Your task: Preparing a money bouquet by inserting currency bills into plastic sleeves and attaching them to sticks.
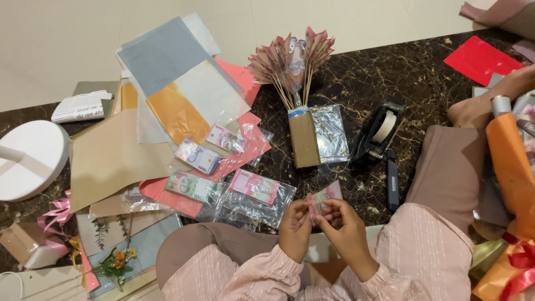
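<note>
Dark marble floor carries the work: a bunch of folded banknote fans on sticks already stands finished, several bundled note packs lie unused. Both the left hand and right hand pinch a pink banknote, half pleated, just above the lap.

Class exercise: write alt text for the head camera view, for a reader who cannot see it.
Both hands, left hand and right hand, pinch a small pink banknote over the lap. Ahead on the dark marble floor stand a bouquet of folded banknotes, a tape dispenser and coloured paper sheets.
</note>
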